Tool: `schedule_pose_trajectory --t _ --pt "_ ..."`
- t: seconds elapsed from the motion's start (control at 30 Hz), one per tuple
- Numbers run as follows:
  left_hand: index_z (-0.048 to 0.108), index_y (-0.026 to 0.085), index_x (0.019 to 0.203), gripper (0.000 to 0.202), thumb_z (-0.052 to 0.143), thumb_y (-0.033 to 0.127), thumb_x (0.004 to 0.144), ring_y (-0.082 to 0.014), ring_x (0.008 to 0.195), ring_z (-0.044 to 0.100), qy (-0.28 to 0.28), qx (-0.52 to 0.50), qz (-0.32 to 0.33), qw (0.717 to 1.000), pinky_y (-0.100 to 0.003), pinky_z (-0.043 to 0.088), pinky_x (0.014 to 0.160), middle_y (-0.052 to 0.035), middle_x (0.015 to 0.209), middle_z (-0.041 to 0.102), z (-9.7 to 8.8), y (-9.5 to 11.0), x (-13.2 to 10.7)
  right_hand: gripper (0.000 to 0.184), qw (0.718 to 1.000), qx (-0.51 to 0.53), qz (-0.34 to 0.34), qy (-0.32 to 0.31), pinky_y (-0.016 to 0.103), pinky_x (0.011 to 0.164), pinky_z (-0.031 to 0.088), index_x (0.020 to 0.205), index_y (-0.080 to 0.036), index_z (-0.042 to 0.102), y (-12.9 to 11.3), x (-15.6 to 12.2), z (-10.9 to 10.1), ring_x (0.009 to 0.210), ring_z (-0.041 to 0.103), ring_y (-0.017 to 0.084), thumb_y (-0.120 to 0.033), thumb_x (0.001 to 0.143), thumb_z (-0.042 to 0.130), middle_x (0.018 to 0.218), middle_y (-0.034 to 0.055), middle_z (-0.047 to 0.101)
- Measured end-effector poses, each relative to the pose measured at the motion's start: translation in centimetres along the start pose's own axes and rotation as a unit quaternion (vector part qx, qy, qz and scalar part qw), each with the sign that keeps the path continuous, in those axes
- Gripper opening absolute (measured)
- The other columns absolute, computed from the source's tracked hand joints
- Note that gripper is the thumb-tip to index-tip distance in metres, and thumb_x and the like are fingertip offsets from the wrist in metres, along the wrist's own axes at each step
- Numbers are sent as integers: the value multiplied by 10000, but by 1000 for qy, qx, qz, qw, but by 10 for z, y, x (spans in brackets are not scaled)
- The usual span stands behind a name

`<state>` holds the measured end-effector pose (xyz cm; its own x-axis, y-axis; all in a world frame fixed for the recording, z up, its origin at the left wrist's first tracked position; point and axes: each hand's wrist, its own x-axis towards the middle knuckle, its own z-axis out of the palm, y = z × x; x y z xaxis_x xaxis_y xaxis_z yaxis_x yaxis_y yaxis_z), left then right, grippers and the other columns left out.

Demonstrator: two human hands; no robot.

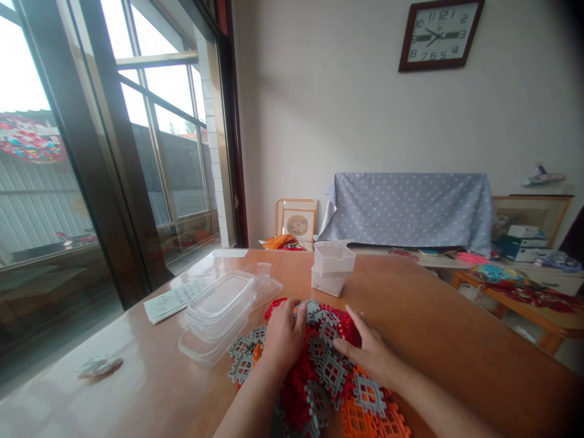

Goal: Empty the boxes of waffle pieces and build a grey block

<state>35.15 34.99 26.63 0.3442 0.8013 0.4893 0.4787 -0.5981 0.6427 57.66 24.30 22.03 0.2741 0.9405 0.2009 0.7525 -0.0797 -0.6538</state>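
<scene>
A heap of square interlocking plastic tiles (326, 371), red, grey and orange, lies on the wooden table (447, 340) in front of me. My left hand (283, 334) rests palm down on the left side of the heap, fingers stretched over the tiles. My right hand (370, 347) lies on the right side of the heap, fingers extended and together, touching red and grey tiles. Neither hand grips a tile.
Clear plastic containers with lids (221, 307) sit left of the heap. Two stacked small clear boxes (333, 267) stand behind it. A printed paper sheet (171, 299) and a crumpled wrapper (98, 365) lie at the left. A large window (91, 152) is on the left.
</scene>
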Motion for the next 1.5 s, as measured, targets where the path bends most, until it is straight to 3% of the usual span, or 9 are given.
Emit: schedule_pose_trajectory --t 0.13,0.37,0.53,0.77,0.97,1.1,1.27,1.4,1.5 --pt "682 200 1117 382 447 479 1004 -269 1103 665 -13 11 0 1000 -381 497 939 -112 1135 733 2 -1 -1 896 999 29 -33 8 525 1172 370 1559 -216 391 -5 10 6 1431 453 334 -639 820 670 1566 141 470" --pt "677 199 1122 359 494 475 984 -268 1099 668 -19 10 -7 1000 -389 493 951 -110 1147 732 4 -4 -1 421 993 39 -65 90 436 1014 511 1268 -236 674 -8 15 8 1149 670 274 -354 877 573 1241 85 723" --pt "679 210 1106 334 504 465 980 -259 1086 676 -16 6 -8 1000 -376 496 945 -100 1135 738 5 -5 -1 338 987 109 -50 107 429 1024 516 1151 -264 734 -12 13 4 1117 698 272 -363 880 557 1172 55 765" --pt "688 219 1083 318 500 455 982 -254 1058 679 -8 -6 -4 1000 -371 503 924 -87 1109 743 3 -2 -1 396 959 273 -25 77 445 1028 531 1199 -248 704 -55 6 -2 1132 691 285 -499 911 600 1239 79 739" --pt "678 213 1084 311 488 440 989 -255 1071 676 -3 -18 -7 1000 -369 501 917 -93 1118 739 3 -2 -1 524 929 366 -59 13 471 1120 470 1289 -264 658 -93 -2 -1 1298 604 289 -616 905 603 1382 99 662" --pt "671 217 1063 289 470 414 998 -245 1039 677 8 -23 1 1000 -359 500 897 -83 1075 740 0 -4 0 511 921 383 -67 -23 489 1135 447 1282 -272 660 -105 -1 -7 1309 595 289 -621 914 593 1353 89 684" --pt "673 227 1063 284 476 420 997 -244 1045 670 7 -23 -4 1000 -355 496 908 -77 1079 735 -1 -4 0 500 931 361 -46 27 465 1048 501 1214 -223 678 -92 22 -10 1129 690 297 -604 898 613 1174 99 757" --pt "670 218 1081 283 483 413 993 -251 1050 668 -12 -18 -10 1000 -366 495 908 -81 1096 733 -2 -1 -2 547 943 317 -10 106 427 960 528 1266 -199 649 -64 52 -12 1036 704 288 -577 873 615 1060 89 773" --pt "666 215 1078 260 498 388 982 -253 1045 667 -26 -10 -3 1000 -364 495 895 -78 1091 735 -3 2 -4 575 954 254 -26 159 378 862 536 1363 -214 586 -40 79 -19 936 702 251 -515 873 600 992 53 767"
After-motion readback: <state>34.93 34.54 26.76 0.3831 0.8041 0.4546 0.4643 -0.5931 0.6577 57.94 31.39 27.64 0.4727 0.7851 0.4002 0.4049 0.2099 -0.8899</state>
